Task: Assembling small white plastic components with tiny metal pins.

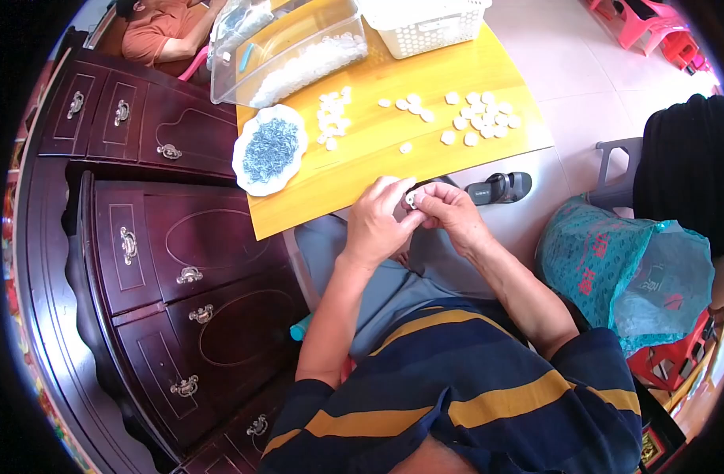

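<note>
My left hand (375,223) and my right hand (450,210) meet over my lap, just off the near edge of the yellow table (354,170). Between their fingertips they pinch a small white round piece (411,200). On the table lie two loose groups of similar white round pieces, one in the middle (333,114) and one at the right (480,117). A white plate (251,180) heaped with small blue-grey parts (270,148) sits at the table's left corner.
A clear plastic bin (291,47) of white pieces and a white basket (423,28) stand at the table's far side. Dark wooden cabinets (148,261) are on my left. A teal bag (614,265), a black sandal (500,188) and another person (160,28) are nearby.
</note>
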`<state>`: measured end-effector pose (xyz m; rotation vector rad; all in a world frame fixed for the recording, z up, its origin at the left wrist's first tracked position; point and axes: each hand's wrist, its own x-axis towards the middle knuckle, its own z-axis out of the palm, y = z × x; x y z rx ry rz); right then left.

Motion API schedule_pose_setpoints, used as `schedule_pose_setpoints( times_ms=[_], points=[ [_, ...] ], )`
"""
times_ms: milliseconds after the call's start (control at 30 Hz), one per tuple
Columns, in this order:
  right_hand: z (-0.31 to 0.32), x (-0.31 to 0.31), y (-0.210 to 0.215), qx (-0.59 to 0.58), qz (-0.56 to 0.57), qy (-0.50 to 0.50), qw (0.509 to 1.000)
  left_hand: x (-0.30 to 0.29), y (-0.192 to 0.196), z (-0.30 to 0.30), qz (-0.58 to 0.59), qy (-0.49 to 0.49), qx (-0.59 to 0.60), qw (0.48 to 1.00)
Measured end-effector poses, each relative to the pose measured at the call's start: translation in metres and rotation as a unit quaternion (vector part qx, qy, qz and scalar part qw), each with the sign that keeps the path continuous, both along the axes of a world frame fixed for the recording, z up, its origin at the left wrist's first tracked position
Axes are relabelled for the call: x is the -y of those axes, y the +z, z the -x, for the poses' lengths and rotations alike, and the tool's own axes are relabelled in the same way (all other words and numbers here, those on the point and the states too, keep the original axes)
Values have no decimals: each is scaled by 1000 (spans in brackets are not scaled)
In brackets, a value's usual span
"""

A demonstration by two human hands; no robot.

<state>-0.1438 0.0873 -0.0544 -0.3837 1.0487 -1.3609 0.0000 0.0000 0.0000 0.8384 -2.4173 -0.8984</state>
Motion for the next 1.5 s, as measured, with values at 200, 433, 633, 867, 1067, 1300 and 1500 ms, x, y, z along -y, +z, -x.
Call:
schedule_pose_setpoints(
  times_ms=[200, 433, 633, 867, 1067, 1300, 1500],
  points=[
    [-2, 0, 2, 43, -6, -16, 999, 2, -6, -2, 108, 5, -4, 994],
    [1, -2, 6, 85, -39, 9, 996, 5, -3, -6, 58, -37, -14, 998],
    [-1, -3, 8, 62, -28, 2, 998, 4, -3, -5, 69, -42, -20, 997],
    [-6, -4, 8, 24, -12, -28, 999, 3, -4, -4, 81, -34, -28, 996],
    [-6, -4, 7, 9, -4, -39, 999, 2, -6, -1, 93, -27, -44, 994],
    [-8, -5, 9, 7, -12, -50, 999, 3, -10, 0, 118, -28, -51, 991],
    [-6, -4, 5, 8, -22, -60, 998, 1, -9, 4, 77, -20, -54, 995]
  ],
)
